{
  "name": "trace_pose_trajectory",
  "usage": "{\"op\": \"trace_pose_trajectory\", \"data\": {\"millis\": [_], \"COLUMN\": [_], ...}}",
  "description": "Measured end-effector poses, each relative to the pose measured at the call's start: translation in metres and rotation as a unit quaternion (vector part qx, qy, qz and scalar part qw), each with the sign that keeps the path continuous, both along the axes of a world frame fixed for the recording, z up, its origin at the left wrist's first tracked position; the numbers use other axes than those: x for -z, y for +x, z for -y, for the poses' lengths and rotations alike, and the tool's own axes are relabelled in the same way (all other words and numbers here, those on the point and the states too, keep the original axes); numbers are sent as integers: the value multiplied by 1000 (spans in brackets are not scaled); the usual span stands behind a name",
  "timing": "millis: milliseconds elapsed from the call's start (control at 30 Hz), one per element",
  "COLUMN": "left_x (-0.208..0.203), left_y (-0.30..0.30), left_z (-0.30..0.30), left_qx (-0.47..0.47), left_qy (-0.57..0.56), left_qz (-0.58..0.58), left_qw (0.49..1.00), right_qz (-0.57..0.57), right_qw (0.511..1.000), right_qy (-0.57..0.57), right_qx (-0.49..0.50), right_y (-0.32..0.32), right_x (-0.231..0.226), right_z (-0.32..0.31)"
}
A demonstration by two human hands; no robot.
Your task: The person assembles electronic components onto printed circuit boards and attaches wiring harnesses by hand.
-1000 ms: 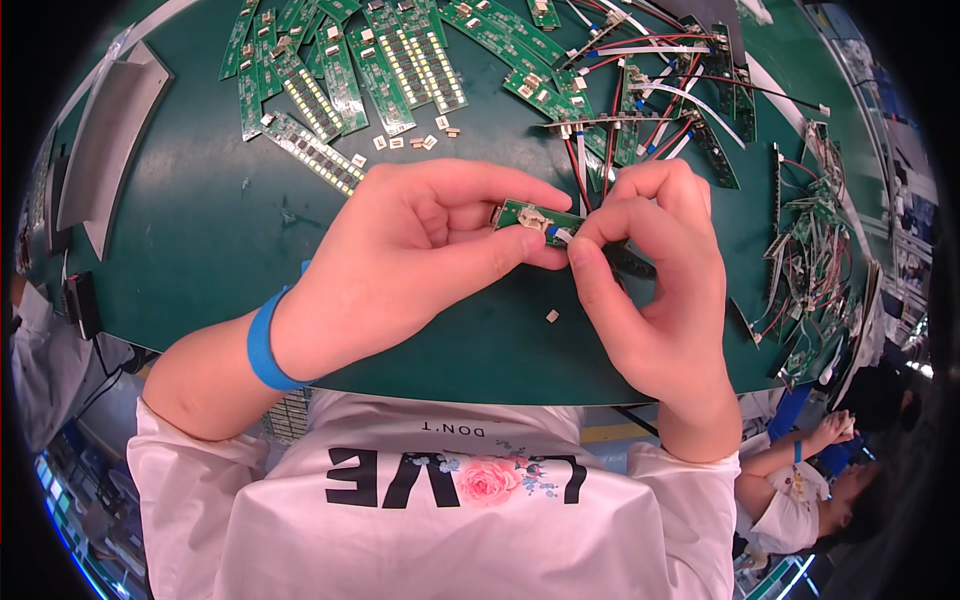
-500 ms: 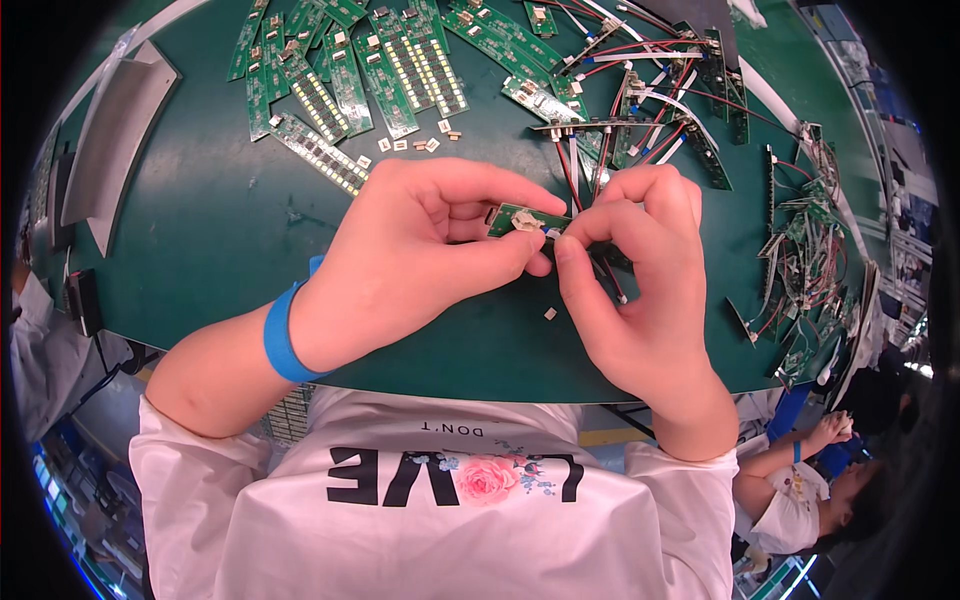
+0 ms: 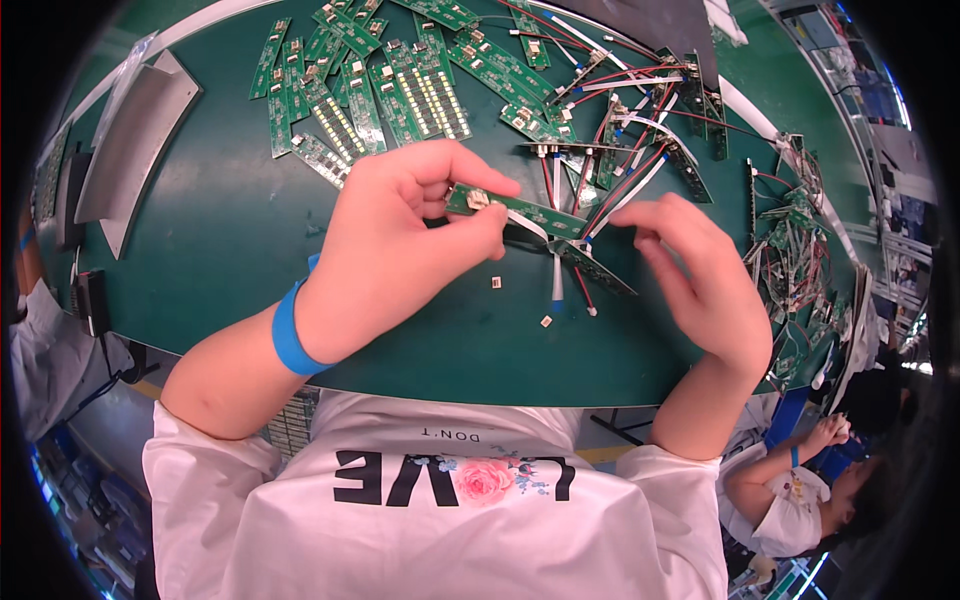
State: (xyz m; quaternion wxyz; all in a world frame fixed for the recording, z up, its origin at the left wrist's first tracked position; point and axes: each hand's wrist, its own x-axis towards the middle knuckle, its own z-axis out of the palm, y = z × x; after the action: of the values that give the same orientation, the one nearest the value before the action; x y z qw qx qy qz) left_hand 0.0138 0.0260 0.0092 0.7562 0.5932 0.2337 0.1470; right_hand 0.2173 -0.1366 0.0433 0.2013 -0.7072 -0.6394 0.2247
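My left hand (image 3: 390, 235) pinches the left end of a narrow green circuit board (image 3: 545, 215) between thumb and fingers, near a pale connector. A white ribbon cable (image 3: 528, 226) runs from under my thumb along the board. At the board's right end a second, darker circuit board (image 3: 600, 272) hangs at an angle. A ribbon cable with a blue tip (image 3: 558, 295) and red and black wires with a white plug (image 3: 591, 310) lie below. My right hand (image 3: 715, 290) is just right of the boards, its fingers apart and loosely bent, holding nothing visible.
Two small pale connector pieces (image 3: 496, 283) lie on the green tabletop (image 3: 230, 230). Bare boards (image 3: 375, 105) are spread at the far side, wired boards (image 3: 680, 150) at far right, and a tangled wired pile (image 3: 790, 260) at right. A bent grey panel (image 3: 135, 150) stands left.
My right hand has let go of the board end and moved right. The held board now shows more of its length, with its ribbon cable visible. A second small piece is now visible on the table.
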Motion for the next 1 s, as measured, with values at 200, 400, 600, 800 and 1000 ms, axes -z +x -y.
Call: {"op": "trace_pose_trajectory", "data": {"millis": [200, 400, 600, 800, 1000], "left_x": [2, -1, -5, -13, -22], "left_y": [2, -1, -3, -6, -11], "left_z": [-9, -6, -7, -3, -1], "left_qx": [0, -5, -43, -93, -75], "left_qy": [-61, -115, -29, 176, 135], "left_qz": [22, 43, 74, 63, 57], "left_qw": [998, 992, 996, 978, 986], "right_qz": [-35, 23, -101, -191, -306], "right_qw": [999, 1000, 990, 944, 922], "right_qy": [-36, -10, 44, 169, 122], "right_qx": [2, 16, 89, 212, 203], "right_y": [-28, -39, -28, -24, -15], "right_x": [0, 12, -8, -15, -26], "right_z": [-5, -10, -1, 8, 17]}}
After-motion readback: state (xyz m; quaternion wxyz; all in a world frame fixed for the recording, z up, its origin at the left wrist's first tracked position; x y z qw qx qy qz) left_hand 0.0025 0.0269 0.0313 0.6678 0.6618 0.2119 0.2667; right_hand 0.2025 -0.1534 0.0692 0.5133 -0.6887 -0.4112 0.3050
